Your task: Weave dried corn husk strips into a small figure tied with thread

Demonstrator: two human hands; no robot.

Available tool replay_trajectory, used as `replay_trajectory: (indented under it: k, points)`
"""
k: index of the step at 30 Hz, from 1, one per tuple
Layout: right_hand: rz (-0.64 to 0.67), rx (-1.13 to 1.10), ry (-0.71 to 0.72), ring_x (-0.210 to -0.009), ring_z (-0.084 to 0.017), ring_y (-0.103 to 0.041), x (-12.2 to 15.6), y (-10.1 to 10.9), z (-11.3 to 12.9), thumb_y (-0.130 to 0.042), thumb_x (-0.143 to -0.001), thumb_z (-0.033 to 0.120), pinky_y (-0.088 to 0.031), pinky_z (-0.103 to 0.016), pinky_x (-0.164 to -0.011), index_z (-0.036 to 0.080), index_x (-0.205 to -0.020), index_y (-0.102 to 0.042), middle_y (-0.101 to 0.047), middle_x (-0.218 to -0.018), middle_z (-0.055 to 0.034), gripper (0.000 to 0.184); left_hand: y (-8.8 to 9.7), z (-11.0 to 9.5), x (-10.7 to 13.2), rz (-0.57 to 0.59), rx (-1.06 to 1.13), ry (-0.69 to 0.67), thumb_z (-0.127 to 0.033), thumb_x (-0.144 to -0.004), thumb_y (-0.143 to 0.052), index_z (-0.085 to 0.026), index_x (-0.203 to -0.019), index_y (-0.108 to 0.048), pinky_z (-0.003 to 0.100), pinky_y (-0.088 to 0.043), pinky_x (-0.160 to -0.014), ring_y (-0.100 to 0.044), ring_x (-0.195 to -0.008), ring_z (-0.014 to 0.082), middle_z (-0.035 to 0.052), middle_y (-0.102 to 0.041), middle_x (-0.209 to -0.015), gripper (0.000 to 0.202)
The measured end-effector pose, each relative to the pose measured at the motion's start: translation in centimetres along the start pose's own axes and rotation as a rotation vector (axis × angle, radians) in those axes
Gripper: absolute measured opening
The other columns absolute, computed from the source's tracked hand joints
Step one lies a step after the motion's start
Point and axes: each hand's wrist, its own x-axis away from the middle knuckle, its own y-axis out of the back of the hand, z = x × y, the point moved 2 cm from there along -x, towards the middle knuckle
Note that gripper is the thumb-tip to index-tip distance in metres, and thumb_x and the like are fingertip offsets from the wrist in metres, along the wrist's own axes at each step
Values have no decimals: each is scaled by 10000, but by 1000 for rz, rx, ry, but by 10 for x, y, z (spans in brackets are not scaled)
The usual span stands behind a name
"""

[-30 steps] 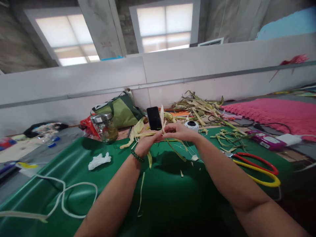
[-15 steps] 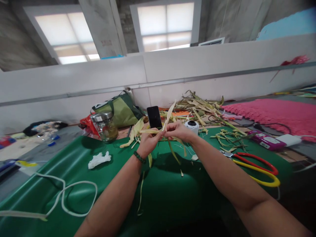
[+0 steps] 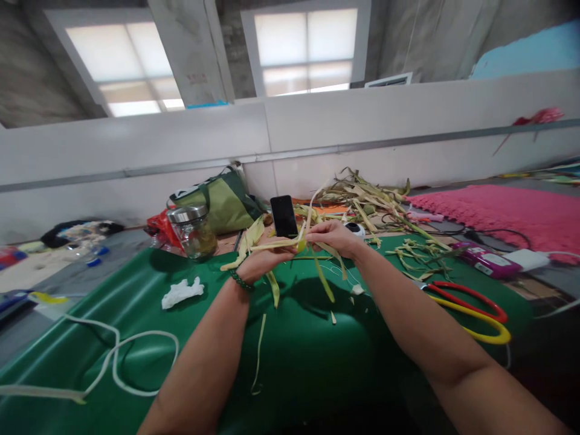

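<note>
Several pale corn husk strips cross between my hands over the green mat. My left hand, with a dark bead bracelet at the wrist, is closed on the strips, one of which sticks out to the left. My right hand pinches the husk close to the crossing point. One thin strip rises above the hands, and greenish ends hang below them. The fingertips partly cover the crossing. Directly behind stands a dark phone.
A lidded glass jar and a green bag stand at back left. Dried husks are heaped behind. Scissors with red and yellow handles lie at right. White tissue and a white cord lie at left.
My left hand has shifted slightly left and turned flatter, lowering its wrist. The upright strip looks narrower, and the hanging ends have swung out.
</note>
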Motion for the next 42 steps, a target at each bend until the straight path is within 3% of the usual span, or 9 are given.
replay_trajectory:
  k: [4,6,8,12,18,23,28,34,42]
  points:
    - [145,16,-29,-582,-107,-588,5,-2,4,-782,-593,346,-498,-262,-604,131,-781,-690,-661,-662,-4,300,28,11,-7,-282,123,39,-319,-625,-741,-114,-939,-687,255,-467,-616,-596,-652,146,62,-676,-756,379]
    - [227,38,-35,-571,-103,-595,8,-7,7,-764,-619,326,-493,-248,-592,135,-828,-648,-665,-669,2,305,27,10,-6,-206,265,104,-486,-697,-681,-117,-965,-683,255,-474,-604,-600,-633,144,70,-676,-747,456]
    - [277,55,-31,-542,-97,-592,10,-14,9,-746,-640,310,-479,-226,-552,154,-849,-585,-662,-654,14,306,18,6,-3,14,312,195,-591,-699,-646,-134,-919,-699,257,-483,-616,-611,-642,148,71,-681,-732,510]
    - [252,139,10,-485,-97,-574,10,-20,8,-700,-679,280,-451,-204,-482,193,-862,-465,-621,-577,51,310,-1,2,3,235,184,175,-463,-604,-781,-148,-786,-715,229,-456,-612,-571,-602,112,19,-649,-640,370]
    - [213,285,86,-495,-108,-559,9,-19,7,-630,-710,240,-429,-216,-487,205,-894,-419,-579,-564,67,282,-6,9,1,162,196,211,-373,-579,-784,-140,-693,-686,215,-390,-519,-508,-537,87,21,-625,-632,277]
    - [185,372,186,-532,-112,-525,13,-22,11,-590,-741,228,-407,-228,-519,207,-912,-437,-554,-577,62,230,-9,5,2,204,157,208,-439,-619,-744,-123,-705,-686,195,-266,-452,-379,-472,46,-11,-550,-591,333]
    - [193,314,210,-599,-128,-566,16,-22,14,-594,-731,243,-414,-240,-555,211,-927,-439,-581,-636,42,252,-11,2,4,195,82,168,-421,-597,-754,-134,-672,-694,219,-359,-511,-471,-525,87,13,-599,-605,303]
    - [171,260,215,-600,-141,-593,10,-11,9,-671,-684,320,-422,-245,-560,218,-892,-442,-594,-617,45,326,-10,-5,6,210,24,117,-445,-612,-749,-148,-566,-651,212,-314,-455,-421,-461,69,-15,-546,-526,317]
    - [133,389,284,-652,-170,-612,13,-18,14,-647,-727,371,-438,-277,-615,194,-964,-516,-631,-670,2,323,-15,-3,7,187,196,298,-554,-643,-722,-123,-652,-681,190,-259,-395,-384,-417,42,-22,-509,-498,433]
